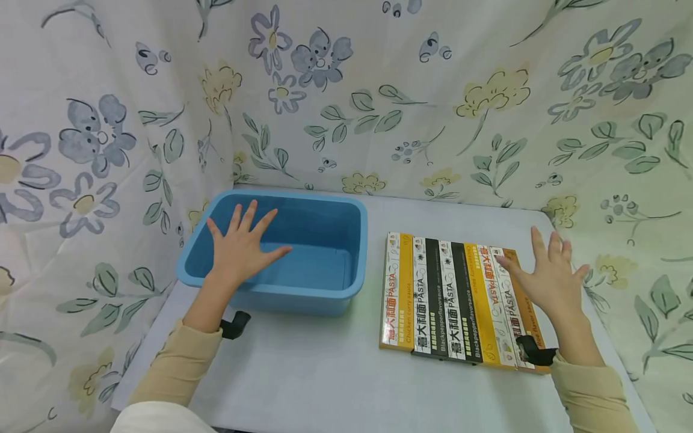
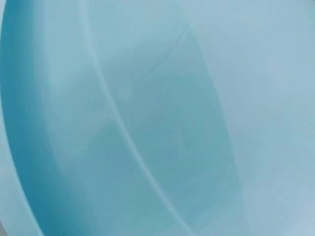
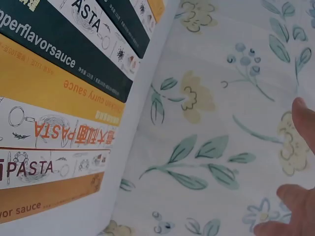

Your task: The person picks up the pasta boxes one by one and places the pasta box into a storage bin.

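My left hand (image 1: 238,249) is spread above the blue plastic basin (image 1: 354,240), fingers straight and holding nothing. The left wrist view shows only the basin's smooth inner surface (image 2: 162,128). Over the right end of a row of pasta boxes (image 1: 433,300) hovers my right hand (image 1: 554,279), also spread and holding nothing. The boxes lie side by side, with white, yellow, black and brown faces and printed lettering. In the right wrist view the ends of the pasta boxes (image 3: 59,98) show at left, and parts of the right hand's fingers (image 3: 295,206) show at the right edge.
A white table (image 1: 319,373) carries the basin at left and the boxes at right. Floral curtain cloth (image 1: 379,138) hangs behind the table and along both sides. Dark straps with small devices (image 1: 235,325) are worn at both wrists.
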`<state>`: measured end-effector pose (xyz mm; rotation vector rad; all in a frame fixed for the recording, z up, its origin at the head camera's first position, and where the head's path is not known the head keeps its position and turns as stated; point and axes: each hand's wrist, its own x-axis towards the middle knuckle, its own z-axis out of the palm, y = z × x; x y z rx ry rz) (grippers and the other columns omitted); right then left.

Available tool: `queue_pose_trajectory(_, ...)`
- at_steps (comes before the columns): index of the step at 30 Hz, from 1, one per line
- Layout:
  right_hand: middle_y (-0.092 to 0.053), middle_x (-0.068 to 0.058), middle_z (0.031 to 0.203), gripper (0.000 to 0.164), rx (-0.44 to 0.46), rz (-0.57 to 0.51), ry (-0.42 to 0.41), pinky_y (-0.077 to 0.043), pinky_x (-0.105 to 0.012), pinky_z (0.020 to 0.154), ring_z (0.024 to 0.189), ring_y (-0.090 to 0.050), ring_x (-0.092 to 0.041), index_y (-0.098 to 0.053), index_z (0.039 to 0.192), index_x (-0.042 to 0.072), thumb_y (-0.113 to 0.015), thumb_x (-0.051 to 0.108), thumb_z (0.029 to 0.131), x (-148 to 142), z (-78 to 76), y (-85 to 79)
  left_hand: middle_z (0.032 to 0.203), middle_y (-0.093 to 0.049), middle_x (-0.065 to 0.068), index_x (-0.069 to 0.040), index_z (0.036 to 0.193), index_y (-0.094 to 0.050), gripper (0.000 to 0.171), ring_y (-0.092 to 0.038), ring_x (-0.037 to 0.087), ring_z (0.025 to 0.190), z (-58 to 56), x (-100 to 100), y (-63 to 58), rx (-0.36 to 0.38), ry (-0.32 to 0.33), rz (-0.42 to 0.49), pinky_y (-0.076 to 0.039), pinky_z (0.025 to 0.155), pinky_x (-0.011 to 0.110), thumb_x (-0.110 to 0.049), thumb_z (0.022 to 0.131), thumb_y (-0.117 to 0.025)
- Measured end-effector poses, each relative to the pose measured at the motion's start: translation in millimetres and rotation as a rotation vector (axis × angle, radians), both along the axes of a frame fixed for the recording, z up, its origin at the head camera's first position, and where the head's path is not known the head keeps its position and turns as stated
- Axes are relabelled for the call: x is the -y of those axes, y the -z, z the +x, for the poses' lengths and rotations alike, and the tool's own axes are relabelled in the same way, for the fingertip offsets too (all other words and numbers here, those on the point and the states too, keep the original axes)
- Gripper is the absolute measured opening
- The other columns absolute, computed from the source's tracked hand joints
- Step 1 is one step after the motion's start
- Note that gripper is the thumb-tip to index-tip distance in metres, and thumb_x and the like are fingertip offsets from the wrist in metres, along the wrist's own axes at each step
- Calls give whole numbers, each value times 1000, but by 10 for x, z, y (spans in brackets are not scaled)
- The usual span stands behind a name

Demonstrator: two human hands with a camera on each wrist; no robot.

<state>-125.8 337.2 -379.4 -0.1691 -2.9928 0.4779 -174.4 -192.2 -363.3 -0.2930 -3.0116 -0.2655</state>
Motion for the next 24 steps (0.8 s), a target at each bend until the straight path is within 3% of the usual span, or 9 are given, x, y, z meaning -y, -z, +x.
queue_pose_trajectory(5,10,-32,155,98,-43,-66,10,7,-76,102,142,10,-50,0,153,-2,-44,62,94,-22,27,45,158,-22,17,-14,153,-33,87,-16,41,145,17,22,8,-10,30,63,0,110,70,-59,84,-63)
queue_pose_trajectory(11,3,-29,157,94,-97,-193,42,4,-66,111,145,3,-44,-3,151,-9,-50,52,96,-10,119,96,157,-27,17,-7,151,-33,85,-19,38,145,47,56,6,-34,81,221,-10,116,57,-47,86,-68)
queue_pose_trajectory(18,-8,-30,157,88,-151,-273,119,-9,-64,113,144,-8,-47,-10,152,-7,-52,47,97,-2,244,189,157,-27,14,-12,154,-30,85,-25,38,143,122,138,32,4,112,437,-28,106,65,-39,85,-72)
queue_pose_trajectory(24,-17,-33,154,80,-178,-334,133,-15,-61,113,141,-16,-49,-17,151,-8,-55,38,98,-67,351,447,158,-25,13,-14,155,-27,86,-25,40,142,146,246,98,57,114,526,-27,107,66,-37,85,-73)
